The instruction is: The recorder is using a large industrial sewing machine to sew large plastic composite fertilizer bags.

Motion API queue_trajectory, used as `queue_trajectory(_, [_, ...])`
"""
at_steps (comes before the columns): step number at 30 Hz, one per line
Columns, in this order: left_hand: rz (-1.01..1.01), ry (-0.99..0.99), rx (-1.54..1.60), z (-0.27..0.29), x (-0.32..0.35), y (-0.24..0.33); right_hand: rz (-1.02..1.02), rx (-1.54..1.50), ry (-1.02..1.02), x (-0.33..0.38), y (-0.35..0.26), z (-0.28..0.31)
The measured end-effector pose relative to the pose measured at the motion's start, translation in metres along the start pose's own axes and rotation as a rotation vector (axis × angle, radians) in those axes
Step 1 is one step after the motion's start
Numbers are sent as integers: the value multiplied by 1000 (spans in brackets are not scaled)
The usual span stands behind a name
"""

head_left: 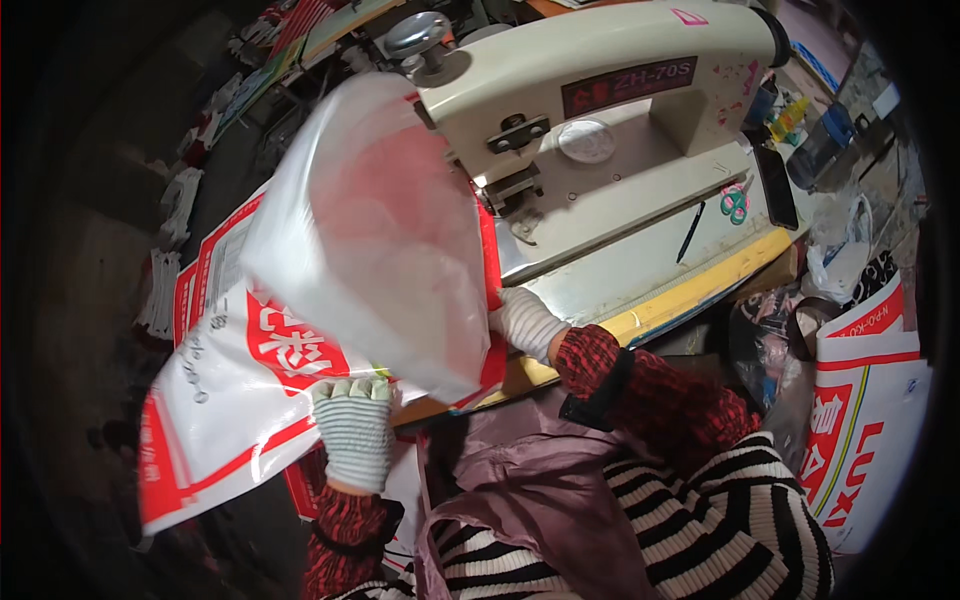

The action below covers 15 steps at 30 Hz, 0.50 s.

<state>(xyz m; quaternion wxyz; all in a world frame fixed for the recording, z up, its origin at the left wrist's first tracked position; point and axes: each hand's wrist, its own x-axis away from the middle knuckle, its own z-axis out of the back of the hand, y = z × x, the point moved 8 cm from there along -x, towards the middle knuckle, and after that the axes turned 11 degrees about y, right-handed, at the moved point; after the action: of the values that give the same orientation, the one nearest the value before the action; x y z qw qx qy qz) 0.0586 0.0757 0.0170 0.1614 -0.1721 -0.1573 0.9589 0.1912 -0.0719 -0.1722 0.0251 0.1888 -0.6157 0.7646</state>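
A white-and-red printed sack (215, 405) spreads over the left of the work table. Billowing above it, blurred by motion, is a translucent white plastic sheet or liner (380, 290) with red showing through. My left hand (355, 430), in a striped knit glove, has its fingers curled over the sack's near edge. At the lower right edge of the sheet, my gloved right hand (528, 322) is closed on a red-bordered sack edge, its fingertips partly hidden. The beige industrial sewing machine (600, 60) stands just beyond; its needle area lies beside the sheet.
On the machine's bed rest a black pen (690, 232), green-and-pink snips (735, 203) and a dark phone (775, 188). The table's yellow edge (700, 285) runs before it. Printed sacks (865, 450) hang or stand at the right, near a clear plastic bag (843, 255).
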Motion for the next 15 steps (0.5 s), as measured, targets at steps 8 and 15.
queue_trajectory(8, [505, 269, 357, -119, 46, -61, 293, 206, -72, 2, -31, 0])
queue_trajectory(15, [267, 185, -77, -104, 33, -80, 791, 536, 231, 111, -147, 9])
